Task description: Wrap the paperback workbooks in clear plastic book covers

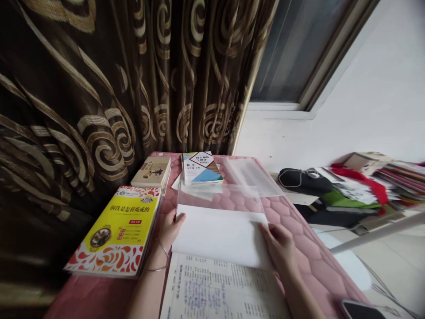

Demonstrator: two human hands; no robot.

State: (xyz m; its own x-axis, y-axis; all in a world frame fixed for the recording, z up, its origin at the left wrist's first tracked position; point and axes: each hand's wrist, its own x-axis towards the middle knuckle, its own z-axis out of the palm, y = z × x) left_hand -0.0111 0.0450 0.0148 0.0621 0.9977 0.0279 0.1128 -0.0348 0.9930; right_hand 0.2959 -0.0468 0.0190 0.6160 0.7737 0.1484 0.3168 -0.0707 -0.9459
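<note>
An open book with printed pages point(215, 288) lies on the pink quilted table cover point(292, 217) in front of me. Over its upper part lies a blank white sheet point(219, 235) partly inside a clear plastic cover point(215, 195). My left hand point(169, 230) rests on the sheet's left edge, fingers curled around it; a thin bracelet circles the wrist. My right hand point(280, 243) presses on the sheet's right edge with fingers bent over it.
A yellow book point(119, 230) lies at the left, a beige book point(152, 172) behind it, a white and blue book point(201, 167) at the back. Another clear cover point(252, 177) lies beyond. Clutter, books and a red strap point(361, 181) fill the right side. A phone point(360, 310) sits bottom right.
</note>
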